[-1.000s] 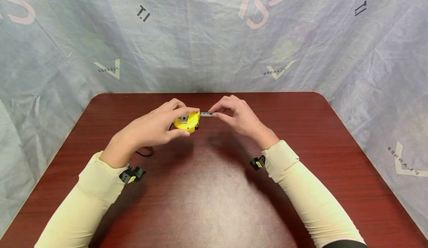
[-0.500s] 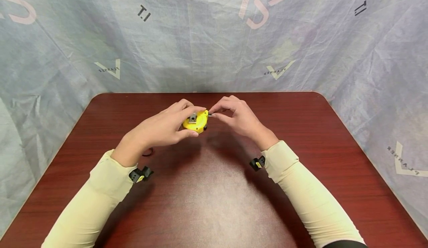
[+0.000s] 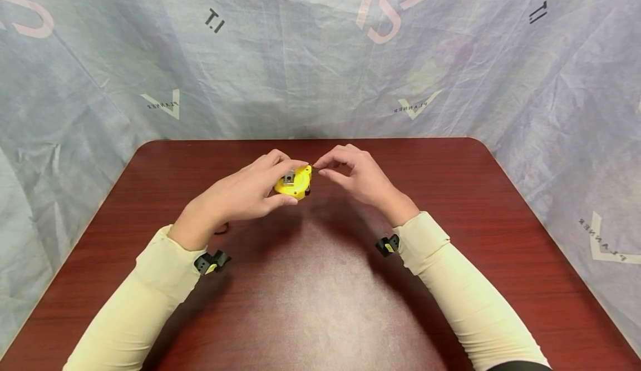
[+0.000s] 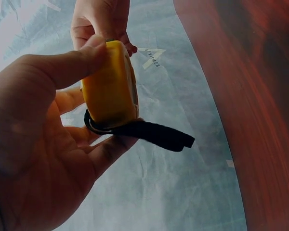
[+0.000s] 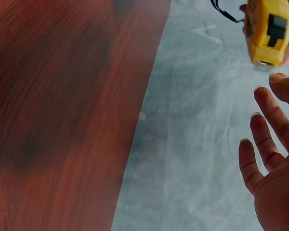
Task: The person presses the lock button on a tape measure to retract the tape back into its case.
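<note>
My left hand (image 3: 245, 190) grips a yellow tape measure (image 3: 294, 183) above the table, thumb on one side and fingers on the other. A metal clip shows on the case's upward face in the head view. From its rear end hangs a black strap (image 4: 159, 135). Near the mouth of the case is my right hand (image 3: 358, 175), thumb and fingers loosely bent. In the right wrist view, the short metal end of the blade (image 5: 263, 67) pokes out just beyond the fingertips (image 5: 261, 92), with a small gap between. A black lock button (image 5: 276, 30) sits on the case.
A dark red wooden table (image 3: 320, 282) lies below both hands. Grey printed cloth (image 3: 300, 70) hangs behind it and along both sides. Each wrist carries a small black camera mount, the left one (image 3: 212, 261) and the right one (image 3: 388, 245).
My left hand and the tape measure have moved right, up to my right hand. The exposed blade has shrunk back into the case, and my right fingertips have come off its end.
</note>
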`<state>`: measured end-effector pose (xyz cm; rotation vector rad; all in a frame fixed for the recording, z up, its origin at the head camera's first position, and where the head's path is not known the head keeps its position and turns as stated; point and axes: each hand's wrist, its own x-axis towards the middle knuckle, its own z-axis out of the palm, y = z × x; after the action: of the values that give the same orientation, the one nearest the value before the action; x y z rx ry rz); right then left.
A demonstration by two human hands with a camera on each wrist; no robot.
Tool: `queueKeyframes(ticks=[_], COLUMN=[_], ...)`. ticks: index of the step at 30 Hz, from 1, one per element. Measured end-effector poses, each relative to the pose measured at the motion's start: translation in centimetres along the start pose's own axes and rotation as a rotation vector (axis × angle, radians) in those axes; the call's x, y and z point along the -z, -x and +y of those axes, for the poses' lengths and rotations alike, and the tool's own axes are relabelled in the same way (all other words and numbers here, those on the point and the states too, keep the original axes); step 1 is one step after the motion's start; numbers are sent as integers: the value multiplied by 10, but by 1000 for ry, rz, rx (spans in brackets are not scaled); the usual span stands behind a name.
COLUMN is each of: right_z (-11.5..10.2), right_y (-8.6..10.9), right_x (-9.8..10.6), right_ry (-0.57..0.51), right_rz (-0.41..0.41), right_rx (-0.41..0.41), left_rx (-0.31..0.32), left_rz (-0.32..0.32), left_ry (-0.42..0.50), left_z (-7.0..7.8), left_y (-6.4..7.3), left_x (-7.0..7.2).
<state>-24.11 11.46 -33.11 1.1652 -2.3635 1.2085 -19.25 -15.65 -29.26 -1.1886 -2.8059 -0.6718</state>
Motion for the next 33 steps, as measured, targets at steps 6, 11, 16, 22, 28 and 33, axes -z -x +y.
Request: queueKeyframes(ticks=[6, 11, 16, 22, 28, 33], right_z=[3, 7, 12, 20, 28, 36], right_y=[5, 13, 19, 30, 45, 60], right_x=[9, 18, 28, 44, 64, 82], right_ry=[9, 42, 53, 90, 141, 178], right_rz=[8, -13, -21, -27, -20, -5], right_rx=[-27, -63, -66, -91, -113, -132], left_rx=[26, 38, 47, 51, 71, 159], left_rz=[-7, -4, -1, -1, -3, -20], left_ry=[-12, -12, -10, -2, -6, -16], left_z=[-5, -9, -15, -28, -47, -63], left_y=[5, 10, 15, 25, 39, 55], left_x=[2, 4, 5, 11, 20, 29])
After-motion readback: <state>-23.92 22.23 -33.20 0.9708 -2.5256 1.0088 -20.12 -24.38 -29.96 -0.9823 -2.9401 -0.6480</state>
